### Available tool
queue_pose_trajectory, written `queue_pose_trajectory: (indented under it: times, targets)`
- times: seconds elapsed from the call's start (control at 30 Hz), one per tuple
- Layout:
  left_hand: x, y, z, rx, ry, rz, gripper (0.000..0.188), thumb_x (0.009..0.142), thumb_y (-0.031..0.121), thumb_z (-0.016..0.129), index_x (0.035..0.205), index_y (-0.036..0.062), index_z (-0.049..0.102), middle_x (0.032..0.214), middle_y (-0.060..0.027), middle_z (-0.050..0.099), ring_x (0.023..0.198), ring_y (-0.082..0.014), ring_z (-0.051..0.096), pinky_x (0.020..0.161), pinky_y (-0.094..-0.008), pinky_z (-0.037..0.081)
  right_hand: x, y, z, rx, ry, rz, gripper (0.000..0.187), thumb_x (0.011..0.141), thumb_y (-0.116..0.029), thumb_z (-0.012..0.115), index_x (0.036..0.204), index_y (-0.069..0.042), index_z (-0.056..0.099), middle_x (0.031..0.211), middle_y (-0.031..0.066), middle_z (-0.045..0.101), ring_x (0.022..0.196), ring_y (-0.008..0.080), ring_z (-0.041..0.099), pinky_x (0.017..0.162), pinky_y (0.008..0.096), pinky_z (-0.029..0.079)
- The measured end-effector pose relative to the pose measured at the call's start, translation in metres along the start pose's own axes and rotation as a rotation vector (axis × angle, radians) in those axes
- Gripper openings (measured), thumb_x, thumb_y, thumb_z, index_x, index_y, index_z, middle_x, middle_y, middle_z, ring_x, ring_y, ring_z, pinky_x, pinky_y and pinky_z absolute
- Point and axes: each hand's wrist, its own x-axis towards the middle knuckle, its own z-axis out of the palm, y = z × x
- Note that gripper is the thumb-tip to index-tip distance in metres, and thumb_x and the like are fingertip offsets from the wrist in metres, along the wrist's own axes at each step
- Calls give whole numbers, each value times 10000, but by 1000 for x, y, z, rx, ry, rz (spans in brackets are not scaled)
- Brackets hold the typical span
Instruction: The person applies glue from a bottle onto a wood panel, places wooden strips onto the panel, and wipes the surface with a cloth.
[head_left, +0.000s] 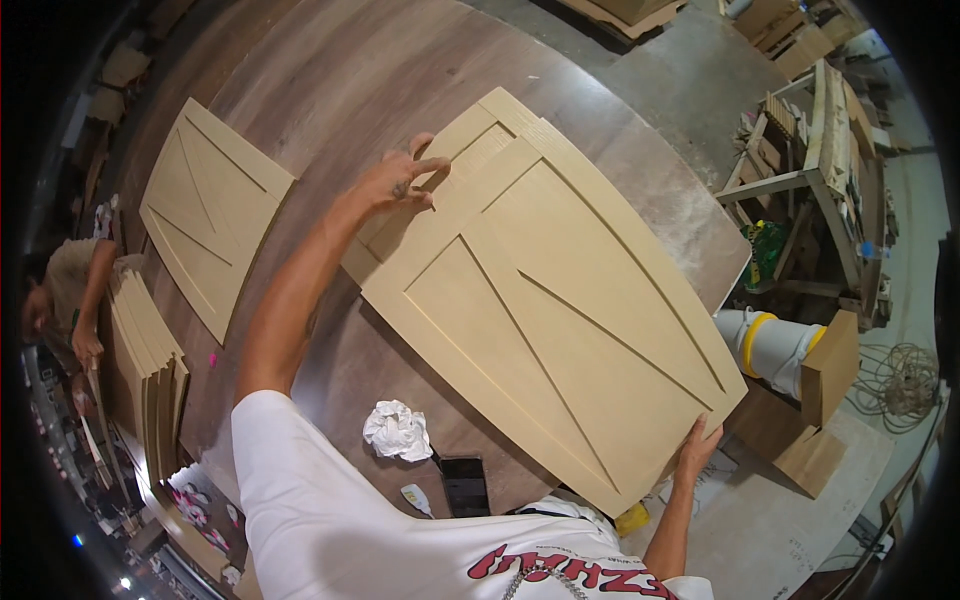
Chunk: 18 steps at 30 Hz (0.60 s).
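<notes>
White T-shirt w/ red print fills the bottom of frame, right under the cam. Above it, my right hand (697, 445) grips the near corner of the big tan MDF door panel w/ routed diagonal grooves (560, 320), fingers curled over the edge, lower right of centre. My left hand (405, 180) is at upper centre, fingers bent and pressing down on the panel's far end, where it overlaps a second tan panel (470, 135) underneath. Long axis runs upper centre to lower right, hand at each end; right hand is nearer to me. Both lie on the round brown wood-grain table (330, 90). Crumpled white rag (397, 430) and black phone (465, 485) sit near my chest, lower centre.
</notes>
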Motion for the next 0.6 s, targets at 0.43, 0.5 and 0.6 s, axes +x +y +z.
queue_pose_trajectory:
  times: [0.43,0.5,0.6]
  targets:
    - [-14,2,14,-73,13,-38,593,822,263,738,1369,236,510,1558,-142,283,1279,-372,485,1066,-426,409,-7,-23,1,41,-53,-52,637,970,-446,563,1338,60,444,1329,264,495,1220,381,497,1014,439,396]
    - [-35,4,25,-240,471,32,524,826,226,699,1325,149,559,1437,-203,446,1148,-376,571,969,-435,459,-10,-27,6,-169,-13,-46,649,963,-432,584,1355,62,427,1328,245,513,1214,352,510,1014,413,402]
    - [-77,-13,33,-163,739,-169,413,855,231,676,1217,40,619,1229,-186,623,1041,-325,641,909,-369,489,-3,-16,21,-41,-41,-71,657,953,-405,612,1367,64,414,1316,227,537,1194,323,532,1004,392,414]
